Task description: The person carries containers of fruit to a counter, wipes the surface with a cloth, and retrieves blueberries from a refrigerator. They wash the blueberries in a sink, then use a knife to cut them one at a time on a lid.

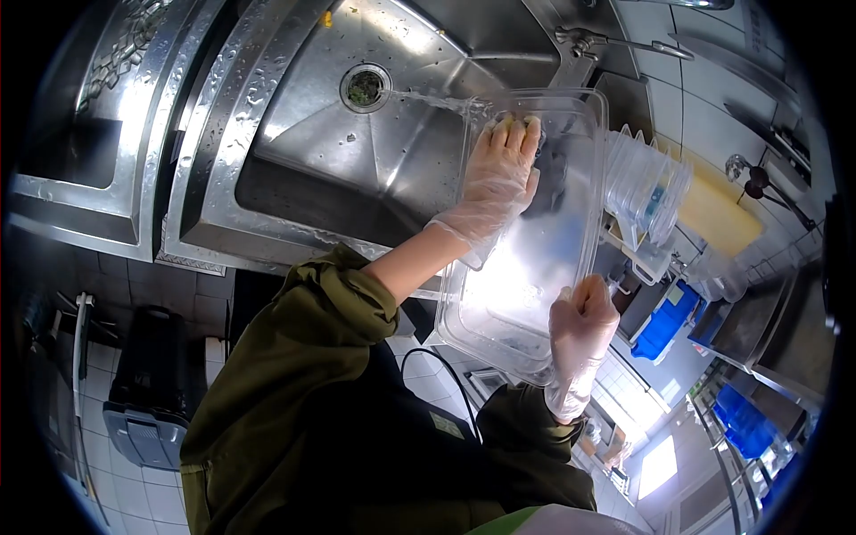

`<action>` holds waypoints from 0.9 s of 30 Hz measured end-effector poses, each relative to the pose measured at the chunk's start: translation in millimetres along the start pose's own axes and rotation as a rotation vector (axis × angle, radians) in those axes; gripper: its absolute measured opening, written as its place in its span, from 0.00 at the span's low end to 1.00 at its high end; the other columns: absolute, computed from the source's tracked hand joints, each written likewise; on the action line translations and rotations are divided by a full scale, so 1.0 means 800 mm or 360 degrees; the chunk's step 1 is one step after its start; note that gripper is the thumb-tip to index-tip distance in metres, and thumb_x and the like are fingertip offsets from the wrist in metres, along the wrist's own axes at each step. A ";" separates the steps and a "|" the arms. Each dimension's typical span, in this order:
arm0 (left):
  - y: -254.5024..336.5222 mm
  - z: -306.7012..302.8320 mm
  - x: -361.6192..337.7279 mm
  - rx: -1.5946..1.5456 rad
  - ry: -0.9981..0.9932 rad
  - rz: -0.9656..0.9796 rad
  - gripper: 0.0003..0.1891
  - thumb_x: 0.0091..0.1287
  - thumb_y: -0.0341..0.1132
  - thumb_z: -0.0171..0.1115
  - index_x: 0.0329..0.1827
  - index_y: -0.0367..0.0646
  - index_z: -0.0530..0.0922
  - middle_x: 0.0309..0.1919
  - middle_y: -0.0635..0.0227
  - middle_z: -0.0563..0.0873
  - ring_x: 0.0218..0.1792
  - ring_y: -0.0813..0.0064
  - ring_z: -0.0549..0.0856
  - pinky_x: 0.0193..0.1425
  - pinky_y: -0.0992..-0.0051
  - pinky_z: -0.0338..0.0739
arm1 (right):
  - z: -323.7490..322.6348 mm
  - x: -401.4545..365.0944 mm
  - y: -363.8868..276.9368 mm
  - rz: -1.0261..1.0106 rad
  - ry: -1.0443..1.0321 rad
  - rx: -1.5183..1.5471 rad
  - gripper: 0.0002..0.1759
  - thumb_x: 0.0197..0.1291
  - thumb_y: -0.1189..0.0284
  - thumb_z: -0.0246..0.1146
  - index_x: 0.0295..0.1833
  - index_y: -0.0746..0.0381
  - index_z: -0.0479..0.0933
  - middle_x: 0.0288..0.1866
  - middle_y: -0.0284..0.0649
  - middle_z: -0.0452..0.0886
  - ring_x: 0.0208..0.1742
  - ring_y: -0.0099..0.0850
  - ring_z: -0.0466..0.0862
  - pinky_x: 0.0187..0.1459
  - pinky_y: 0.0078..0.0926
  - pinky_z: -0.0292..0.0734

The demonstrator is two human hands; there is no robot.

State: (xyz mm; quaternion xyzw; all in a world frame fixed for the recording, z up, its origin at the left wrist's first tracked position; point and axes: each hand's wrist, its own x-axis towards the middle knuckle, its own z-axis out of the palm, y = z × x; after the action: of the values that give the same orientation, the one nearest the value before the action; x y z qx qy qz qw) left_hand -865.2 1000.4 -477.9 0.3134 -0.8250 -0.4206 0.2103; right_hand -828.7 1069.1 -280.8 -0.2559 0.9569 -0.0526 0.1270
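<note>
A large clear plastic tub (571, 218) is tilted over the edge of the steel sink (303, 134). My left hand (499, 174), in a thin clear glove, presses into the tub with its fingers bent. At those fingertips a dark grey wad (541, 147) shows in part; its kind is hard to make out. My right hand (584, 325), also gloved, is closed round the tub's rim at the near corner. From the tub's far end, water (437, 101) runs toward the drain (364, 89), which has green scraps in it.
Clear plastic containers (646, 187) stand stacked right of the tub, beside a yellow board (722, 214). A tap (584, 40) is at the sink's back corner. Blue containers (664, 321) lie farther right. On the floor at left stands a black bin (147, 401).
</note>
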 end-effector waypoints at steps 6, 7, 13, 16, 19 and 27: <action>0.000 -0.002 0.003 -0.0065 0.0028 0.0034 0.34 0.56 0.41 0.61 0.63 0.35 0.59 0.51 0.59 0.69 0.58 0.63 0.68 0.66 0.67 0.60 | -0.002 -0.001 -0.010 0.0000 0.0024 -0.0059 0.08 0.46 0.85 0.51 0.22 0.64 0.60 0.14 0.37 0.59 0.19 0.20 0.60 0.21 0.22 0.58; 0.002 -0.002 0.004 -0.0073 0.0032 0.0037 0.34 0.56 0.41 0.62 0.63 0.36 0.59 0.51 0.59 0.69 0.58 0.63 0.68 0.66 0.67 0.60 | -0.003 -0.001 -0.012 -0.0001 0.0028 -0.0064 0.08 0.46 0.85 0.51 0.22 0.64 0.60 0.14 0.37 0.60 0.19 0.20 0.60 0.21 0.22 0.59; 0.006 0.003 0.004 -0.0066 0.0024 0.0057 0.34 0.56 0.43 0.62 0.63 0.36 0.60 0.50 0.61 0.69 0.57 0.64 0.67 0.67 0.67 0.58 | -0.005 -0.004 -0.018 -0.0011 0.0031 -0.0097 0.06 0.46 0.84 0.51 0.23 0.65 0.62 0.14 0.38 0.62 0.18 0.22 0.61 0.21 0.22 0.60; 0.007 0.002 0.001 -0.0066 0.0037 0.0056 0.34 0.57 0.44 0.61 0.64 0.37 0.60 0.51 0.61 0.69 0.57 0.65 0.67 0.67 0.66 0.58 | -0.006 -0.005 -0.024 -0.0014 0.0023 -0.0126 0.06 0.45 0.84 0.51 0.23 0.65 0.62 0.14 0.39 0.62 0.17 0.22 0.62 0.20 0.23 0.60; 0.008 -0.001 0.001 -0.0088 0.0005 0.0050 0.34 0.58 0.44 0.60 0.64 0.37 0.59 0.51 0.61 0.69 0.57 0.64 0.67 0.67 0.66 0.58 | -0.007 -0.006 -0.031 -0.0043 0.0025 -0.0181 0.06 0.45 0.84 0.51 0.22 0.65 0.61 0.13 0.40 0.62 0.16 0.23 0.62 0.20 0.23 0.60; 0.012 0.002 -0.005 -0.0140 0.0143 0.0080 0.30 0.61 0.42 0.58 0.64 0.42 0.62 0.51 0.57 0.69 0.56 0.60 0.67 0.66 0.63 0.59 | -0.003 -0.009 -0.037 -0.0119 0.0003 -0.0265 0.07 0.44 0.84 0.52 0.24 0.63 0.61 0.14 0.42 0.64 0.14 0.27 0.65 0.19 0.25 0.63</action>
State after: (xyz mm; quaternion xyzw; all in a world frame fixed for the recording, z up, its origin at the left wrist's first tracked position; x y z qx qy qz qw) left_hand -866.5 1007.9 -471.2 0.3016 -0.8030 -0.4366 0.2713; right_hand -809.1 1047.6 -272.3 -0.3011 0.9478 0.0222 0.1023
